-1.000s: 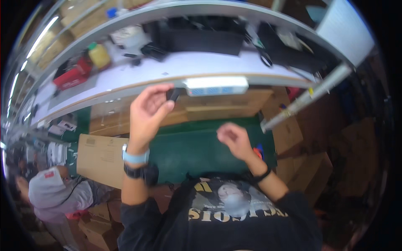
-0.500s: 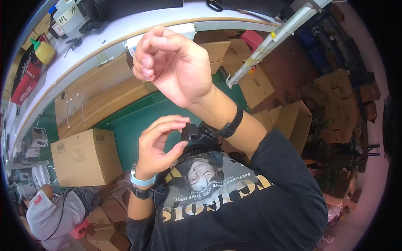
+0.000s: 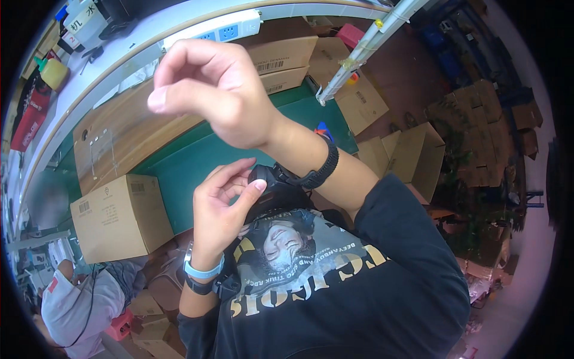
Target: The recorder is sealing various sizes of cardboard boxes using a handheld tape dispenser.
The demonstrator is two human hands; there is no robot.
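Observation:
My right hand (image 3: 215, 90) is raised over the green surface, palm turned away. Its fingers curl loosely, with a gap between them and the thumb, and I see nothing in it. Around my right wrist runs a black strap (image 3: 326, 170). On the strap's inner side sits a small black box-shaped device (image 3: 272, 175). My left hand (image 3: 221, 206) has its thumb and fingers closed around the near end of that device; the other fingertips are partly hidden. A watch with a light blue band (image 3: 203, 271) and a second black strap (image 3: 200, 286) circle my left wrist.
Cardboard boxes stand at the left (image 3: 113, 218) and right (image 3: 418, 158). Behind my hands are a wood-patterned panel (image 3: 113, 143), a white power strip (image 3: 233, 29) and a white workbench edge (image 3: 137, 45). A metal post (image 3: 359, 57) slants nearby. Another person in grey (image 3: 84, 305) is at lower left.
My right hand has turned over at the wrist and shifted left, its thumb now toward me. My left thumb and fingers have moved in onto the black device. The view has shifted slightly.

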